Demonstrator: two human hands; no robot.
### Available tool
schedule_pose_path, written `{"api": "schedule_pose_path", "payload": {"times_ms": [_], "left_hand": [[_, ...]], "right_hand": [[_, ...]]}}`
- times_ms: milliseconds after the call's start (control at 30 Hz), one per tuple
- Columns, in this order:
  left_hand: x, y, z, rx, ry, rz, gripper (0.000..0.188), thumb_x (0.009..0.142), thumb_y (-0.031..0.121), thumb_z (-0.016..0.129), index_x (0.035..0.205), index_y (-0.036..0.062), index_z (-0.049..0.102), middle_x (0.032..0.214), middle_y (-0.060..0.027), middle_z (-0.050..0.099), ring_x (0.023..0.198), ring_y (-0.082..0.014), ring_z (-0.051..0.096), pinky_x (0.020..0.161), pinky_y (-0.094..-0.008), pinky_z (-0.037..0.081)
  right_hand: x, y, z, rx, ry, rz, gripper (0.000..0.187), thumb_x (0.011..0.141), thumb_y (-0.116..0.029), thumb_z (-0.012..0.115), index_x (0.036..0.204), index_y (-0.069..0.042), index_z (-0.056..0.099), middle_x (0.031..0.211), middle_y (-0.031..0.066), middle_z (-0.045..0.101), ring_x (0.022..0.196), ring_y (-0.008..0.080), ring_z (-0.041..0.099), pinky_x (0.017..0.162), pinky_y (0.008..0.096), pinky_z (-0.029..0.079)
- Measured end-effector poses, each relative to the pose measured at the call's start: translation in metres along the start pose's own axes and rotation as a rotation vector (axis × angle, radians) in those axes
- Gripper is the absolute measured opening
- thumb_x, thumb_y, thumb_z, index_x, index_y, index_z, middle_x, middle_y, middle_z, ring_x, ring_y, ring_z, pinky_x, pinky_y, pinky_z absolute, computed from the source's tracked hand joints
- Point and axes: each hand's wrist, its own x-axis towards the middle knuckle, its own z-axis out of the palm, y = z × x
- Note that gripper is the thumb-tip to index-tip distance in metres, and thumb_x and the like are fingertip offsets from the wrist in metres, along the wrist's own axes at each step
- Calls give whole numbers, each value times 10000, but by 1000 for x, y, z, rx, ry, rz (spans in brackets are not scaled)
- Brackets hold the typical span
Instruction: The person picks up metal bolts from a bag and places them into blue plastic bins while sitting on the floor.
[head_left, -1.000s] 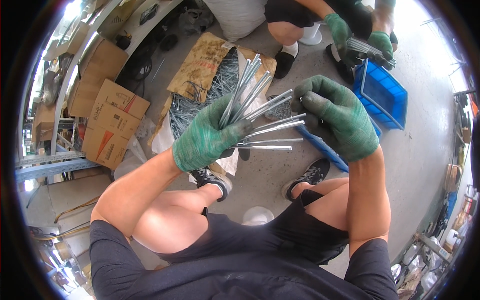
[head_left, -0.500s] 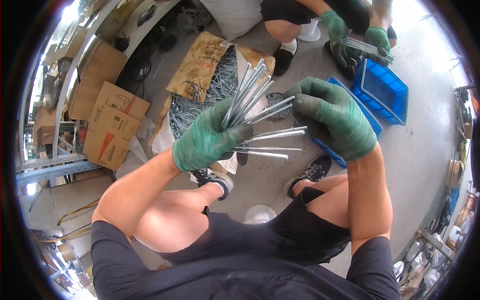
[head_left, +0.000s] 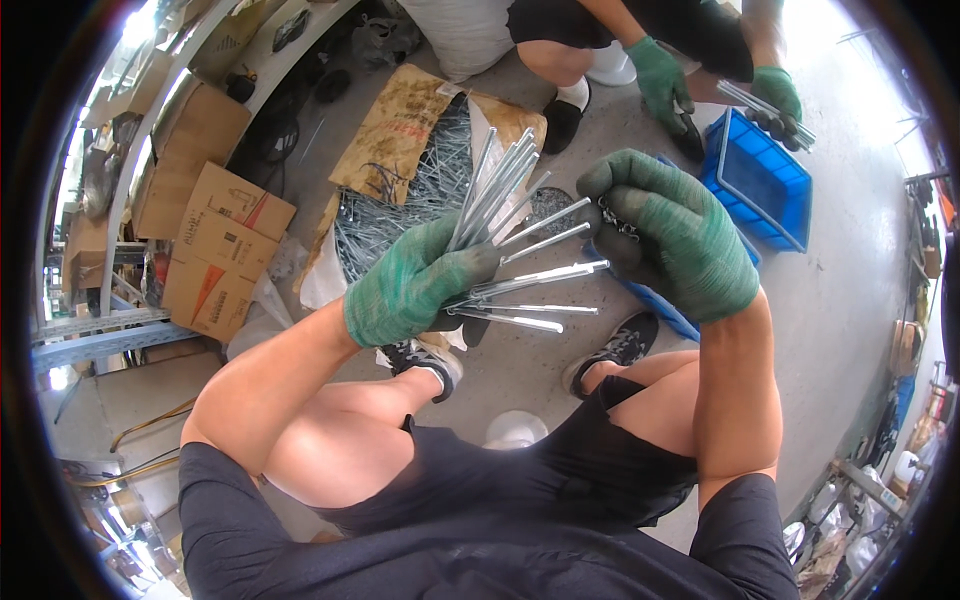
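A fan of thin silvery metal rods (head_left: pixel 505 190) sticks out of my left hand (head_left: pixel 410 285), which is closed round them in a green glove. The rods spread up and to the right, toward the other hand. My right hand (head_left: pixel 685 240), gloved alike, is curled just right of the rod tips. Small shiny metal pieces (head_left: pixel 620 225), too small to name exactly, lie in its bent fingers. Behind the left hand, an opened paper sack (head_left: pixel 385 135) spills a heap of loose rods (head_left: pixel 440 160). A round holder of small metal bits (head_left: pixel 550 205) sits beyond the rods, partly hidden.
Opposite, a co-worker's gloved hand (head_left: pixel 778 100) holds several rods beside a blue crate (head_left: pixel 760 180). Another blue crate (head_left: pixel 660 305) is partly hidden under my right hand. Cardboard boxes (head_left: pixel 225 250) and shelving line the left side. A white sack (head_left: pixel 465 40) stands behind.
My right fingers have drawn back from the rod tips and opened somewhat, exposing the small metal pieces. The co-worker's rod-holding hand has moved right, apart from their other hand.
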Motion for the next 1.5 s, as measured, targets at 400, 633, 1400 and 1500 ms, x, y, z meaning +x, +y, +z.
{"api": "schedule_pose_path", "payload": {"times_ms": [400, 633, 1400, 1500], "left_hand": [[-5, 20, 0, -22, -33, -210, 320, 995, 365, 621, 974, 46, 613, 799, 11, 582, 714, -74, 544, 611, -254, 453], [-4, 18, 1, -42, -44, -179, 306, 1001, 356, 623, 980, 51, 618, 804, 16, 582, 705, -74, 540, 604, -258, 450], [-3, 9, 4, 123, -69, -63, 269, 1009, 295, 622, 1060, 31, 623, 867, 1, 591, 811, -97, 524, 718, -296, 467], [-4, 5, 2, 84, -108, -57, 270, 1006, 293, 632, 1072, 31, 624, 857, 9, 583, 796, -88, 517, 705, -292, 465]], "right_hand": [[6, 2, 2, -107, 16, -64, 233, 1000, -189, 642, 1162, -22, 641, 816, -6, 622, 595, 38, 498, 492, 179, 365], [3, 2, 7, -109, -8, -83, 240, 982, -202, 663, 1130, -13, 664, 746, -20, 570, 576, 29, 466, 484, 185, 329], [-1, -4, -4, -387, -51, -132, 282, 901, -237, 686, 1064, -11, 735, 759, -22, 616, 637, 38, 518, 568, 212, 405], [-4, -9, -2, -247, -114, -27, 312, 916, -260, 704, 1092, -3, 721, 755, -24, 605, 618, 30, 501, 541, 202, 380]]}}
